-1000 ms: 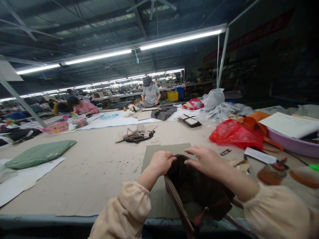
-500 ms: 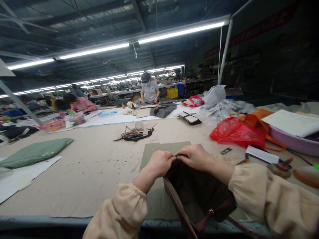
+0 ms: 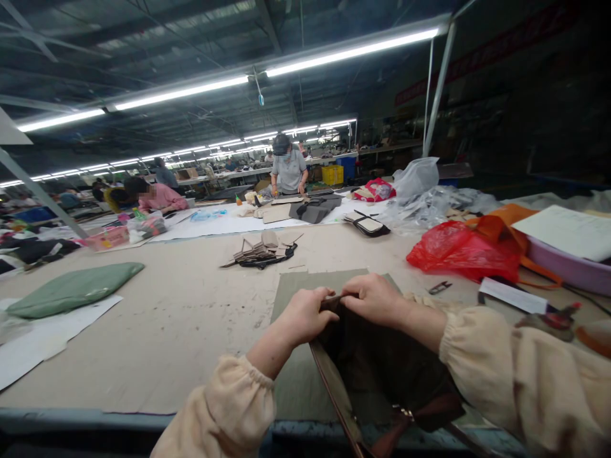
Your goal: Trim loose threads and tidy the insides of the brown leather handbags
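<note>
A dark olive-brown bag (image 3: pixel 377 356) with brown trim, a strap and a small metal fitting stands open toward me at the table's near edge. My left hand (image 3: pixel 308 313) pinches its far rim between thumb and fingers. Close beside it, my right hand (image 3: pixel 375 299) grips the same rim, fingers curled over the edge. Beneath the bag lies a flat grey-green sheet (image 3: pixel 293 289). The bag's outer far side is hidden by my hands, and its lower right part is covered by my right sleeve.
Thread snips (image 3: pixel 440 287) lie to the right, near a red plastic bag (image 3: pixel 458 251) and a purple basin (image 3: pixel 573 264). Ahead sits a pile of strips (image 3: pixel 262 249); a green folded piece (image 3: pixel 76 289) lies left. A co-worker (image 3: pixel 289 166) stands across the table (image 3: pixel 181 331).
My left hand has shifted slightly left along the rim, its thumb and fingers a little further apart. My right hand stays on the rim. The view has moved slightly.
</note>
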Demonstrator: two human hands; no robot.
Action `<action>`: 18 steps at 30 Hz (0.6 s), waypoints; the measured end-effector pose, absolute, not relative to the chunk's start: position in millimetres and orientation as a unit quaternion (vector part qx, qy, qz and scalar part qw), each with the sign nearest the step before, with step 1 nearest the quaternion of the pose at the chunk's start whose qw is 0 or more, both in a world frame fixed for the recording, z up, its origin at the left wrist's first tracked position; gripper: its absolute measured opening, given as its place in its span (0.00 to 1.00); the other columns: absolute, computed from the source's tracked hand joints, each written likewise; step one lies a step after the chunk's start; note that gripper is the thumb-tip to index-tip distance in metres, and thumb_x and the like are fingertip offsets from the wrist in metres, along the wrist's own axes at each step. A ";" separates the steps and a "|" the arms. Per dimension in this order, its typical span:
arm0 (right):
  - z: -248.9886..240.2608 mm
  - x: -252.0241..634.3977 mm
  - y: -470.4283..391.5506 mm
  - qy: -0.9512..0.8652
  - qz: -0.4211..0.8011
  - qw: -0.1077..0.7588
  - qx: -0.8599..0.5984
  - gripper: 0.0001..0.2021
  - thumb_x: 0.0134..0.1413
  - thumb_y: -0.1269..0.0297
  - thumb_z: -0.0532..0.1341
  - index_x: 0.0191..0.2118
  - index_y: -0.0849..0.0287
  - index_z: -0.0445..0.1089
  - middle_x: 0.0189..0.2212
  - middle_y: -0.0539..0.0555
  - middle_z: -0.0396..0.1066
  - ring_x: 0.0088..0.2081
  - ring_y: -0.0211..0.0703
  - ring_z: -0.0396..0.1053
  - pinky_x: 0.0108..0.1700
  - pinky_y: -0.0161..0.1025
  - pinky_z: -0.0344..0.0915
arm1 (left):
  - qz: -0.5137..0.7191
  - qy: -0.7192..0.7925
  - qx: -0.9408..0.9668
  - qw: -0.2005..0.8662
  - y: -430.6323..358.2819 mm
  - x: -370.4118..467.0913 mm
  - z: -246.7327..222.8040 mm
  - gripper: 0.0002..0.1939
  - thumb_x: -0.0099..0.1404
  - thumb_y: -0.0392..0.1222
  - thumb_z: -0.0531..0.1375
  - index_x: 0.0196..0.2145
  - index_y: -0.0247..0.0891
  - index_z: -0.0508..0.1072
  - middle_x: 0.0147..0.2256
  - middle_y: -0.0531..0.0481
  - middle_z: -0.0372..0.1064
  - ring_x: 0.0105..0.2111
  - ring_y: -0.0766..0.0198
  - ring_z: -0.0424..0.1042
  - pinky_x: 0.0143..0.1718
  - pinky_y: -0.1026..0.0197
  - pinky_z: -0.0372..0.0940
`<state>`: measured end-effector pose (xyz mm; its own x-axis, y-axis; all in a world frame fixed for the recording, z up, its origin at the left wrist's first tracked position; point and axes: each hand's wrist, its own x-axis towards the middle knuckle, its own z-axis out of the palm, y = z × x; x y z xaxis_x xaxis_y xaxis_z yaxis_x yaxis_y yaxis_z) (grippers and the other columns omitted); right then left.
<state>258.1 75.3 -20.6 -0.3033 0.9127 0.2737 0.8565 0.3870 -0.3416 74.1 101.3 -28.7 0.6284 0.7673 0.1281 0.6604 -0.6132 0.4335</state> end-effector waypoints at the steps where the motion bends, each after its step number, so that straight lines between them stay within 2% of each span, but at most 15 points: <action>1: -21.1 258.1 76.0 -0.804 0.064 0.218 -0.550 0.10 0.47 0.68 0.54 0.23 0.59 0.72 0.20 0.48 0.69 0.25 0.34 0.63 0.26 0.31 0.50 | 0.160 0.414 0.879 0.176 102.1 74.1 -29.2 0.16 0.55 0.44 0.59 0.42 0.41 0.71 0.37 0.51 0.74 0.36 0.61 0.70 0.34 0.65 0.61; 3: -22.0 258.0 77.4 -0.802 0.066 0.223 -0.550 0.10 0.47 0.68 0.55 0.22 0.59 0.71 0.20 0.47 0.68 0.25 0.34 0.62 0.27 0.31 0.50 | 0.165 0.431 0.872 0.163 104.0 75.3 -30.1 0.10 0.56 0.43 0.58 0.35 0.40 0.74 0.32 0.51 0.74 0.33 0.62 0.70 0.32 0.65 0.60; 5: -23.0 258.3 78.4 -0.803 0.077 0.227 -0.546 0.10 0.48 0.67 0.55 0.23 0.59 0.71 0.21 0.47 0.69 0.26 0.34 0.63 0.28 0.30 0.51 | 0.169 0.433 0.873 0.149 105.6 77.1 -31.4 0.08 0.58 0.43 0.56 0.31 0.40 0.75 0.30 0.52 0.74 0.31 0.63 0.70 0.31 0.65 0.59; 12: -26.5 260.5 76.7 -0.815 0.084 0.230 -0.526 0.12 0.54 0.64 0.55 0.24 0.60 0.71 0.23 0.49 0.68 0.28 0.34 0.63 0.30 0.30 0.53 | 0.189 0.429 0.868 0.164 103.7 77.9 -34.6 0.13 0.62 0.44 0.53 0.28 0.39 0.75 0.27 0.52 0.73 0.28 0.66 0.68 0.30 0.67 0.59; 18: -26.9 260.8 73.6 -0.820 0.053 0.223 -0.525 0.13 0.54 0.63 0.54 0.24 0.59 0.71 0.23 0.51 0.69 0.28 0.36 0.64 0.30 0.32 0.53 | 0.218 0.417 0.851 0.232 104.9 73.2 -33.9 0.17 0.64 0.45 0.49 0.30 0.37 0.75 0.29 0.50 0.74 0.31 0.65 0.70 0.33 0.66 0.61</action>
